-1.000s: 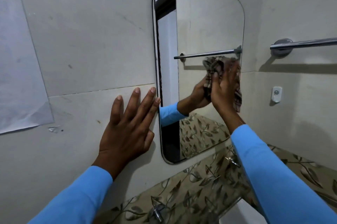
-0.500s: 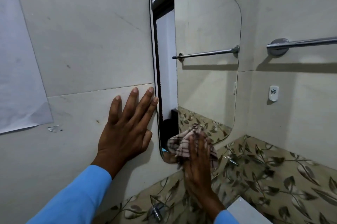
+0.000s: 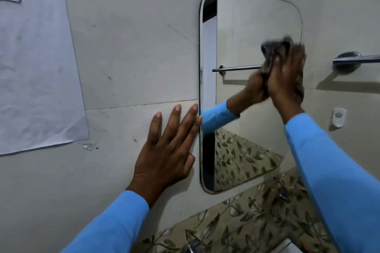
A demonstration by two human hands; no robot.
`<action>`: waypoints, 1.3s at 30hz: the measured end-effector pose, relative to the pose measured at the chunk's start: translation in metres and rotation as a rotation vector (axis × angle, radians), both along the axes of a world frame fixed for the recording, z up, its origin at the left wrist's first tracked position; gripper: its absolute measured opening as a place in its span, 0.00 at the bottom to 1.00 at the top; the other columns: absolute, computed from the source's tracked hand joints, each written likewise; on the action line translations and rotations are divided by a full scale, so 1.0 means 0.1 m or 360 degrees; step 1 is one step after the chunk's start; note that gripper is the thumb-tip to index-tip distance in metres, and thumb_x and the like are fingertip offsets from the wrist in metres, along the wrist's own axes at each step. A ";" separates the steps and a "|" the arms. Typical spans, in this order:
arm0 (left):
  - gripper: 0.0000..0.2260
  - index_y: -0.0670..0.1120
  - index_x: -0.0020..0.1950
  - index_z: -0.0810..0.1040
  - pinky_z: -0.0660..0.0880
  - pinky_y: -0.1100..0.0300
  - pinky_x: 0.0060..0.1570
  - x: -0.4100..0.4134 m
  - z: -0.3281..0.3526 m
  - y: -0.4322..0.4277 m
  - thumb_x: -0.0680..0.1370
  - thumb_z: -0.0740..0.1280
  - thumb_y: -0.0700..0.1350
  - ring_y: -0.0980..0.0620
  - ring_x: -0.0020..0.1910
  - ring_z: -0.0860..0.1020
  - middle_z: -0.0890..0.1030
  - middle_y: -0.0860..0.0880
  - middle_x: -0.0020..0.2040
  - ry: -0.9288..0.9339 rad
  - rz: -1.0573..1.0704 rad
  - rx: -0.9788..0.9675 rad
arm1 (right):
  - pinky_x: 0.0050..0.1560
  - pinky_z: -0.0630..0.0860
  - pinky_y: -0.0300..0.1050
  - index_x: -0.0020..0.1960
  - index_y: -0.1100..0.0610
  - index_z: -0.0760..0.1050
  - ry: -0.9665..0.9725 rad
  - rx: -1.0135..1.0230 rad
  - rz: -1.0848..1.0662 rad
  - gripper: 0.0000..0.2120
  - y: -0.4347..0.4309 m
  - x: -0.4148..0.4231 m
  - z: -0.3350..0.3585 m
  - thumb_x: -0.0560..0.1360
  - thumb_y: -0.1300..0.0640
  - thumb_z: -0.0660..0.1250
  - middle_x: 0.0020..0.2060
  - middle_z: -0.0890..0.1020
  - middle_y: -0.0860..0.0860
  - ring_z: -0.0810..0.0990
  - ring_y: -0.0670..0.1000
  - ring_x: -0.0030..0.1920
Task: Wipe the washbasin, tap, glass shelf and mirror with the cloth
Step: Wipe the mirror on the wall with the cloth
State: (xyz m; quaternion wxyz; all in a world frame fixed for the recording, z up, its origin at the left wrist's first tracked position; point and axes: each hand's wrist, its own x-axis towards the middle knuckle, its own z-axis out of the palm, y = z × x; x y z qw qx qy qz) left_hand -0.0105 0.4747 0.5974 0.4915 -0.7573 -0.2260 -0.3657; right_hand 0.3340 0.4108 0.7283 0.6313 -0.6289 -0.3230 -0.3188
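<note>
A rounded rectangular mirror (image 3: 246, 36) hangs on the pale tiled wall. My right hand (image 3: 285, 75) presses a dark checked cloth (image 3: 275, 45) flat against the mirror's upper right edge, and both look motion-blurred. The cloth bunches above my fingertips. My left hand (image 3: 166, 152) lies flat on the wall just left of the mirror, fingers spread, fingertips touching the mirror's edge. A chrome tap (image 3: 192, 247) and a white corner of the washbasin (image 3: 292, 247) show at the bottom edge. No glass shelf is in view.
A chrome towel rail (image 3: 353, 60) sticks out from the right wall, close to my right hand. Below it is a small white wall fitting (image 3: 338, 117). A paper sheet (image 3: 35, 57) is taped at left. Leaf-patterned tiles (image 3: 246, 222) run under the mirror.
My right hand swept the cloth from the mirror's right side down to its bottom edge, then back up to the upper right. The left hand stayed on the wall.
</note>
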 end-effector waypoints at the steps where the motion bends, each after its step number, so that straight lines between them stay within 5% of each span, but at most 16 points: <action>1: 0.37 0.44 0.84 0.55 0.55 0.34 0.75 0.00 0.00 0.00 0.76 0.54 0.54 0.35 0.81 0.57 0.54 0.41 0.84 0.0001 0.0000 -0.0001 | 0.80 0.42 0.53 0.81 0.60 0.53 -0.0074 0.0005 -0.0018 0.33 0.03 -0.07 0.25 0.79 0.45 0.50 0.81 0.52 0.61 0.48 0.60 0.81; 7: 0.37 0.43 0.84 0.54 0.54 0.34 0.75 -0.01 0.01 -0.01 0.76 0.54 0.55 0.35 0.81 0.55 0.53 0.40 0.84 0.0015 0.0007 -0.0009 | 0.77 0.45 0.69 0.81 0.54 0.54 -0.0649 -0.0066 0.0013 0.31 0.18 -0.81 0.62 0.81 0.45 0.53 0.81 0.52 0.59 0.49 0.61 0.81; 16: 0.36 0.41 0.81 0.64 0.58 0.33 0.74 -0.04 0.01 -0.03 0.73 0.56 0.52 0.35 0.81 0.59 0.59 0.40 0.83 0.0012 -0.0137 -0.0104 | 0.75 0.44 0.73 0.81 0.54 0.52 -0.1112 -0.0642 0.0275 0.28 -0.19 -1.45 -1.21 0.83 0.51 0.55 0.81 0.48 0.61 0.44 0.61 0.81; 18: 0.37 0.41 0.81 0.64 0.59 0.32 0.73 -0.05 0.01 -0.03 0.72 0.57 0.52 0.34 0.80 0.60 0.61 0.39 0.82 0.0010 -0.0172 -0.0123 | 0.75 0.47 0.73 0.81 0.53 0.53 -0.1032 -0.0763 0.0376 0.26 -0.29 -1.49 -1.73 0.85 0.50 0.50 0.81 0.47 0.59 0.44 0.63 0.81; 21: 0.39 0.41 0.81 0.64 0.58 0.32 0.74 -0.07 0.02 -0.04 0.71 0.58 0.53 0.35 0.80 0.60 0.62 0.38 0.82 0.0013 -0.0216 -0.0165 | 0.76 0.53 0.70 0.81 0.50 0.54 -0.0814 -0.0850 0.0548 0.29 -0.46 -1.62 -2.36 0.83 0.62 0.57 0.82 0.47 0.54 0.44 0.61 0.81; 27: 0.38 0.41 0.80 0.65 0.59 0.33 0.74 -0.12 0.05 -0.09 0.70 0.58 0.51 0.36 0.80 0.61 0.64 0.39 0.81 0.0034 -0.0339 -0.0342 | 0.80 0.51 0.46 0.80 0.38 0.53 -0.0447 -0.1078 0.0857 0.32 -0.84 -1.91 -2.82 0.83 0.64 0.55 0.81 0.47 0.42 0.44 0.47 0.81; 33: 0.38 0.44 0.82 0.63 0.55 0.39 0.78 -0.38 0.06 -0.32 0.70 0.58 0.49 0.39 0.81 0.60 0.61 0.41 0.82 0.0021 -0.0714 -0.0773 | 0.72 0.65 0.35 0.69 0.27 0.67 0.0117 -0.1074 0.1115 0.21 -1.27 -2.17 -2.78 0.84 0.52 0.59 0.72 0.72 0.36 0.68 0.36 0.72; 36: 0.37 0.47 0.83 0.62 0.54 0.47 0.76 -0.71 -0.14 -0.63 0.72 0.58 0.49 0.43 0.82 0.58 0.58 0.45 0.83 -0.0098 -0.0975 -0.1060 | 0.70 0.72 0.47 0.66 0.34 0.74 0.0593 -0.1090 0.1432 0.14 -1.56 -2.38 -2.77 0.82 0.43 0.63 0.65 0.80 0.38 0.76 0.40 0.67; 39: 0.37 0.51 0.83 0.61 0.59 0.56 0.72 -1.26 -0.59 -0.95 0.72 0.60 0.50 0.54 0.79 0.61 0.61 0.52 0.83 -0.0104 -0.1155 -0.1324 | 0.71 0.70 0.41 0.71 0.43 0.73 0.1045 -0.1058 0.1657 0.20 -1.96 -2.65 -2.97 0.81 0.43 0.65 0.69 0.77 0.39 0.73 0.41 0.70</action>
